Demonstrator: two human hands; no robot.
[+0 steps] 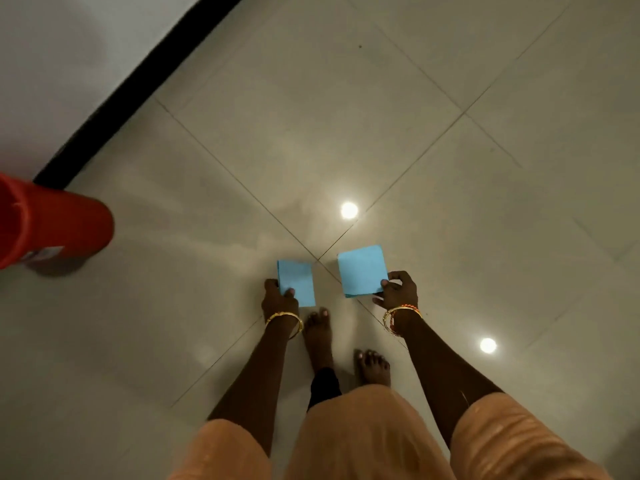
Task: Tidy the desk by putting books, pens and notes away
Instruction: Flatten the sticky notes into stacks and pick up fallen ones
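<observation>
While you stand on the tiled floor (381,98), your left hand (278,299) pinches one blue note (298,280) and your right hand (396,291) pinches another blue note (362,270); keep both grips firm and flat; the red bin (52,223), further off at left, looks the likeliest drop point, with no desk in view.

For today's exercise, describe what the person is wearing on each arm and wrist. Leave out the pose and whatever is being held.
Both arms have loose peach-orange sleeves ending near the elbow, leaving the forearms bare. The left hand has a gold bangle at the wrist. The right hand has gold bangles together with red-orange thread or a band.
</observation>
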